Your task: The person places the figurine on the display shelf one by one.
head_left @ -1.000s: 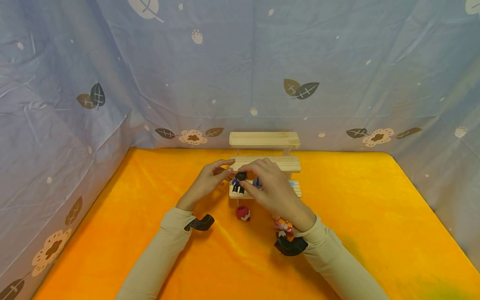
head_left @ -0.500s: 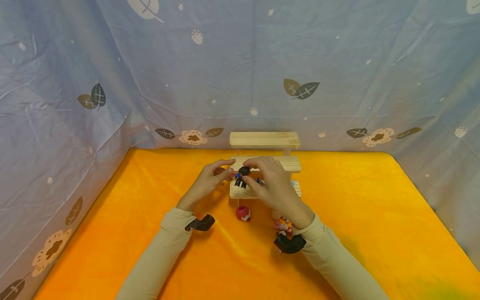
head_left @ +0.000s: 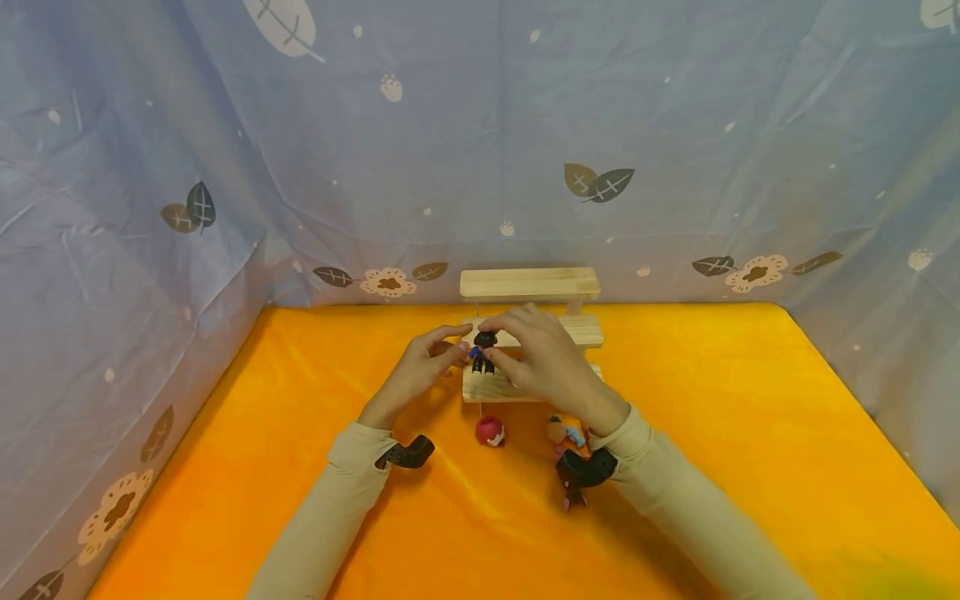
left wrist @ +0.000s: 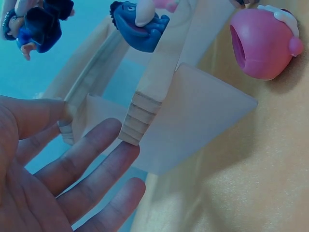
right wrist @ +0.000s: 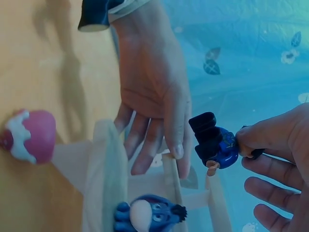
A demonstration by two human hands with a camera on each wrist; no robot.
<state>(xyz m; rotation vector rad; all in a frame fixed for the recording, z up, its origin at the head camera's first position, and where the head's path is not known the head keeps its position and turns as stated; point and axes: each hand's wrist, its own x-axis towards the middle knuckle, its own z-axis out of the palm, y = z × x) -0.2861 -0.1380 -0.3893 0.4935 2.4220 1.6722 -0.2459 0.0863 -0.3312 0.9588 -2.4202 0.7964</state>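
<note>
My right hand (head_left: 543,354) pinches a small toy figure (head_left: 483,352) with dark hair, a blue top and black legs, holding it in front of the tiered wooden stand (head_left: 528,283). In the right wrist view, thumb and index finger grip the figure (right wrist: 219,147) by its head. My left hand (head_left: 416,371) is at the left end of the stand. Its fingers are extended, with fingertips at the plank ends (left wrist: 140,118) in the left wrist view. On the lowest plank sits a blue donkey figure (right wrist: 149,215), hidden behind my right hand in the head view.
A hollow red-pink piece with white trim (head_left: 490,431) lies on the yellow cloth (head_left: 465,542) in front of the stand. More small figures (head_left: 572,435) lie under my right wrist, partly covered by its black wrist mount (head_left: 588,468). A patterned curtain (head_left: 450,150) rises behind.
My right hand has raised the dark-haired figure from the lowest plank and tilted it more upright. The left hand has kept its place at the stand. The head view has shifted slightly.
</note>
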